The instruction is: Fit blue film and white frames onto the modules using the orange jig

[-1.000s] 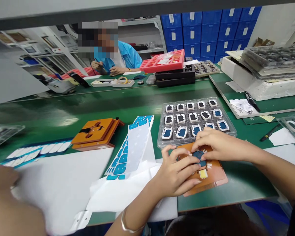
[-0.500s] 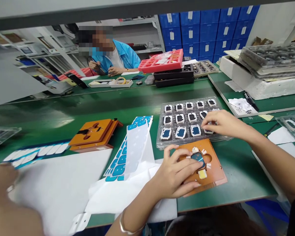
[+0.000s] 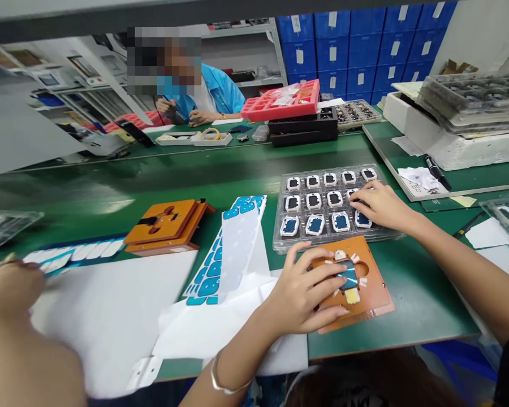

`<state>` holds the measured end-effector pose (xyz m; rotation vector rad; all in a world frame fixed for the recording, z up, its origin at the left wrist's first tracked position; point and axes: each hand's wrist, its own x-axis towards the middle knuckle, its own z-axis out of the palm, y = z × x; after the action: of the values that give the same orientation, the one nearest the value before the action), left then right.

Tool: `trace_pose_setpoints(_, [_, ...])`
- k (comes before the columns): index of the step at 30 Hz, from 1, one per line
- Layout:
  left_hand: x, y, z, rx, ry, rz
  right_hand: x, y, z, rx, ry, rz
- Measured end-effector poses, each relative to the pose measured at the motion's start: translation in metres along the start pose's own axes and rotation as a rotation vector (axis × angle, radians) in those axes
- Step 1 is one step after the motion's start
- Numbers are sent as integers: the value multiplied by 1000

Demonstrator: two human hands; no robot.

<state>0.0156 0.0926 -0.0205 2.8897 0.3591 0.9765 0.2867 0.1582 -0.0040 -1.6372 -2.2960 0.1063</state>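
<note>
On the near right of the table (image 3: 428,299), left hand (image 3: 297,294) is still over the orange plate (image 3: 375,294), same spot as the earlier 2 frames. Fingers spread wide, at least 1 fingertip touching the blue part (image 3: 348,275).

Change: right hand (image 3: 384,206). 1.0 s ago it was at the blue part with the left. 0.5 s ago it was over the right side of the tray (image 3: 299,243), fingers by the near row. Now it reaches a bit farther in, fingertips at frame 4 from the left in the middle row. That frame was mostly visible 0.5 s ago, now partly covered. Frame 4 of the near row shows more than it did. Fingers curled, thumb and index close together; can't tell if they grip a frame.

Blue part lies in the plate, under the left fingertips, nearer than the right hand and well apart from it. Yellow pad (image 3: 352,295) just on its near side, round cutout (image 3: 361,268) on its right.

Tray sits just beyond the plate, 3 rows of white frames (image 3: 340,221). Visible near-row frames have blue centres; far row has black ones.

Left of the left hand: white cloth (image 3: 207,333), blue sticker sheet (image 3: 210,285). Farther left, orange block (image 3: 163,223).
</note>
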Motion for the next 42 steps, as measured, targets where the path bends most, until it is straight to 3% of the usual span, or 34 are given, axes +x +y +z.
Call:
trace_pose_setpoints(9, [2,1,0,11,26,28,9,14,7,307,129,106])
trace_pose_setpoints(14, [3,2,-1,-59,-20,-34,12,16,10,442,179,125])
trace_pose_setpoints(20, [1,0,-1,-34,-91,-18,-7,-7,-8,614,241,130])
trace_pose_setpoints(22, [1,0,-1,-11,-108,0,-24,-23,-14,739,194,113])
trace_pose_setpoints(25, [1,1,0,-5,-77,14,-51,-44,-21,990,-91,42])
trace_pose_setpoints(27, [1,3,0,-8,-49,9,-63,-50,-23,951,-203,-70])
trace_pose_setpoints(31, [2,4,0,11,-38,4,-72,-45,-27,674,-155,-267])
trace_pose_setpoints(39, [2,3,0,15,-42,12,-72,-34,-25,617,-222,-291])
trace_pose_setpoints(42, [2,2,-1,-6,-46,12,-73,-33,-27,574,-164,-319])
